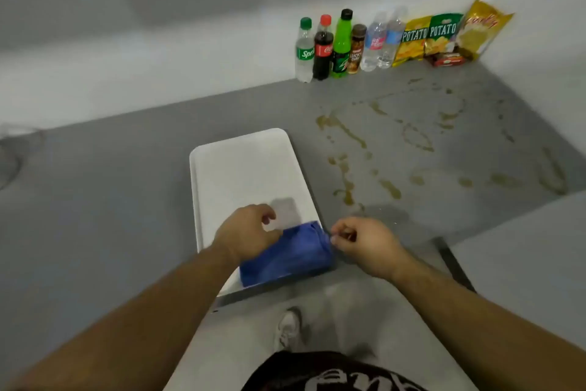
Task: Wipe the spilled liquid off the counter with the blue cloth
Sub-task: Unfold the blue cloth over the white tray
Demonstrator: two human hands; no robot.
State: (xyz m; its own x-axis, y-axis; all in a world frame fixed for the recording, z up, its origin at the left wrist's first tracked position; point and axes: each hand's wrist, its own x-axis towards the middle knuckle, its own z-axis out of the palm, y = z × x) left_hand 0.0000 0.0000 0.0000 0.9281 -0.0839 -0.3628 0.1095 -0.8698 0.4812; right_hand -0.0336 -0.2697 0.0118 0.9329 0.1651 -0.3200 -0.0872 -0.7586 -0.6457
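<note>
Head view: my left hand point(245, 232) rests curled on the blue cloth point(285, 256), which lies folded on the near end of the white tray point(241, 165). My right hand point(364, 243) pinches the cloth's right corner. I judge this the pick-up step; next comes lifting it rightward to the brown spill point(348, 137) on the counter point(95, 184).

We see a grey counter point(126, 187) carrying a white tray point(241, 168) near its front edge, brownish spill point(348, 137) streaks to the right, and bottles point(342, 42) and snack bags point(444, 35) along the back wall.
</note>
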